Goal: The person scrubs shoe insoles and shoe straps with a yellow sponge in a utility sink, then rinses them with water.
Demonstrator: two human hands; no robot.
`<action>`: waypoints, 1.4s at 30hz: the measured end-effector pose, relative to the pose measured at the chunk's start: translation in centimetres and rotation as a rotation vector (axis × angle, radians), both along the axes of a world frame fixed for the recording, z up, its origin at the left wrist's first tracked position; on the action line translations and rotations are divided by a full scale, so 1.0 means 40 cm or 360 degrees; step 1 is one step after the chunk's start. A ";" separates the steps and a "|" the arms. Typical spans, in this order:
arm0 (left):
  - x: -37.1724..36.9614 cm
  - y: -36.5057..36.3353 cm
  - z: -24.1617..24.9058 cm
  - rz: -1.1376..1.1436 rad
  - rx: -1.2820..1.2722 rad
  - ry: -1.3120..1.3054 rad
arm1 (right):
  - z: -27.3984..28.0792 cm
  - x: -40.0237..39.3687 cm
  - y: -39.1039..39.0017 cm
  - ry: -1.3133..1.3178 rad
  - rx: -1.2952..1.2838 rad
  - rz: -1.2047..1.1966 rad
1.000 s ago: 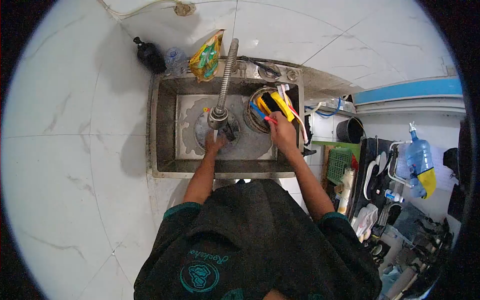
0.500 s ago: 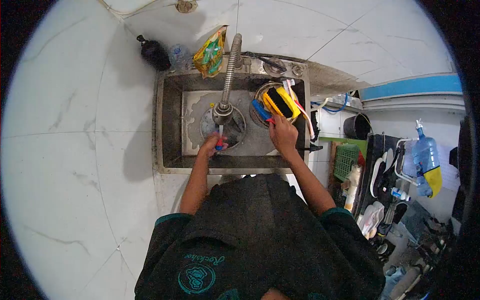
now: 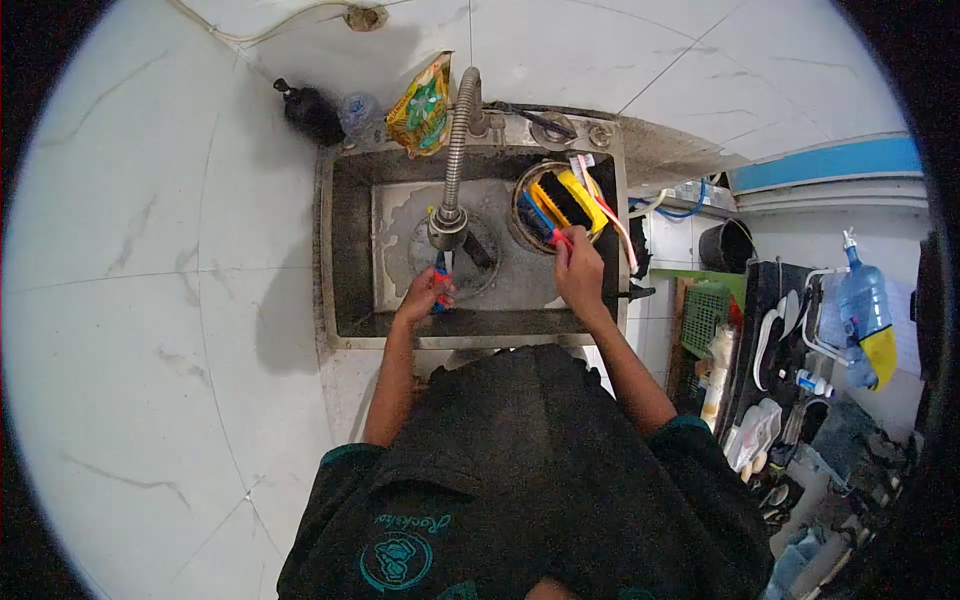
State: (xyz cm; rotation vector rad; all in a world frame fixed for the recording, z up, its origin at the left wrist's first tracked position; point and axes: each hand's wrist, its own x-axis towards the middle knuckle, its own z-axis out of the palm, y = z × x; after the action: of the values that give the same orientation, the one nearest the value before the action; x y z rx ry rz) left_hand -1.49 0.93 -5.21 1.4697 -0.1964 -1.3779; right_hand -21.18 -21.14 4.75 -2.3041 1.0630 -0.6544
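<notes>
My left hand (image 3: 428, 297) is closed around a red-and-blue handled tool (image 3: 440, 276) in the sink (image 3: 385, 330). The tool's pale tip points up, right under the spout of the flexible metal faucet (image 3: 461, 140); its exact kind does not show. My right hand (image 3: 581, 272) pinches the red end of a blue brush (image 3: 541, 214) with dark bristles. That brush leans over a round bowl (image 3: 520, 233) at the sink's right side. Beside it in the bowl are a yellow brush with black bristles (image 3: 564, 199) and a white-and-red toothbrush (image 3: 613, 222).
Behind the sink stand a dark bottle (image 3: 312, 112), a clear plastic bottle (image 3: 360, 112) and a yellow-green pouch (image 3: 421, 106). To the right are a black bucket (image 3: 726, 246), a green basket (image 3: 705, 315), a blue spray bottle (image 3: 864, 300) and a rack with several utensils.
The blue brush has turned in my right hand, so more of its dark bristles show. More of the tool's red-and-blue handle shows in my left hand. The whole view has shifted slightly.
</notes>
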 end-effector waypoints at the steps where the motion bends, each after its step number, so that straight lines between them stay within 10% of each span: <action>1: 0.000 0.005 -0.011 -0.0018 -0.0031 -0.0059 | -0.001 0.002 0.005 -0.0034 0.0106 -0.0039; 15: -0.024 -0.010 0.064 0.0148 0.0226 -0.0392 | 0.019 0.004 -0.051 -0.0518 0.1054 -0.0057; 25: -0.032 -0.047 0.052 0.0211 0.0074 -0.0235 | 0.026 -0.121 -0.437 0.0122 -0.0201 -0.0273; 42: -0.061 -0.053 0.054 0.0458 0.0078 -0.0153 | -0.084 -0.059 -0.412 0.0395 0.0192 -0.0550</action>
State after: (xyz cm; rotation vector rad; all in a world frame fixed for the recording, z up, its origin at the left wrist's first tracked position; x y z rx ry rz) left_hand -3.94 -1.20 -3.05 1.5400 -0.0102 -1.0882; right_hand -23.53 -37.63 1.38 -2.1549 1.5939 -0.4211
